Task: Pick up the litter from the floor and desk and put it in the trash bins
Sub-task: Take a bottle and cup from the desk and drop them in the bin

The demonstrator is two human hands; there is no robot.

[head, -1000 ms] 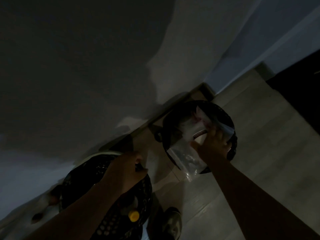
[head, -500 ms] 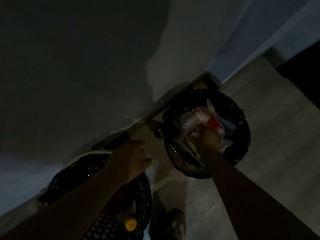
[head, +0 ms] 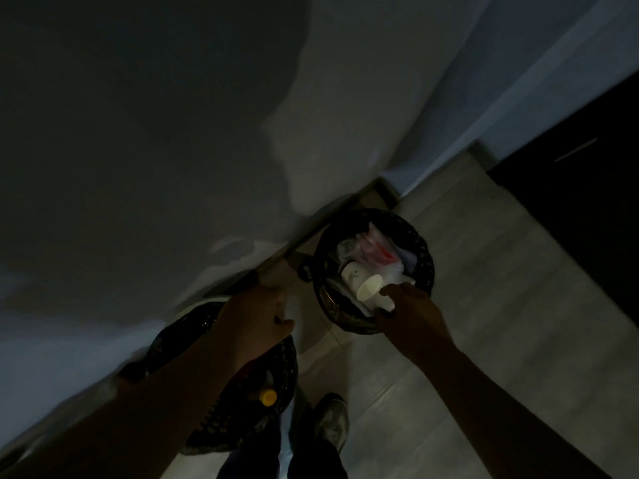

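Paper cup (head: 370,292): tilted over the far bin's (head: 426,261) near rim.
Right hand (head: 411,314): pinches the cup.
Left hand (head: 256,316): curled, left of far bin; grip unclear.

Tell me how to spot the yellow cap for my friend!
Two black bins stand on the pale floor along the wall. Look in the nearer bin, under the left arm, not the farther bin where the right hand holds a white cup. Near its rim on the shoe side sits a round yellow cap, the only bright yellow thing among the dark litter.
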